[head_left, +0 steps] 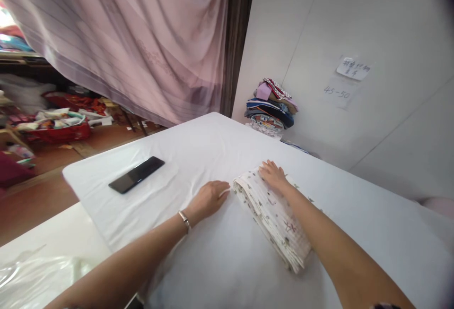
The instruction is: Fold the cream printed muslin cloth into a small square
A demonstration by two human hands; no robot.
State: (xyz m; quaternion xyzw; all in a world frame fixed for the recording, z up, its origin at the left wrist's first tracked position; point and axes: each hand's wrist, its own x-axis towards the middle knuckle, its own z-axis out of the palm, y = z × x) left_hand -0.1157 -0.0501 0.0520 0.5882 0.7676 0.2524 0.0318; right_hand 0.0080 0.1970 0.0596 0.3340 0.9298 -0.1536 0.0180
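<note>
A folded white cloth (271, 210) with a small scattered print lies on the white-covered table (213, 143), its layered long edge facing left. Flat on the far end of the cloth rests my right hand (273, 175), fingers stretched out and a little apart. Just left of the cloth's far left corner is my left hand (209, 198), low over the table, wearing a silver bracelet (185, 220) at the wrist. Its fingers are pressed together, with a thin white edge showing by the thumb; what they hold, if anything, is unclear.
A black phone (137, 175) lies on the table's left part. Clear plastic (42, 276) is at the lower left. Folded fabrics (271, 108) are stacked beyond the far edge, by a wall with paper notes (353, 69). A pink curtain (159, 39) hangs behind.
</note>
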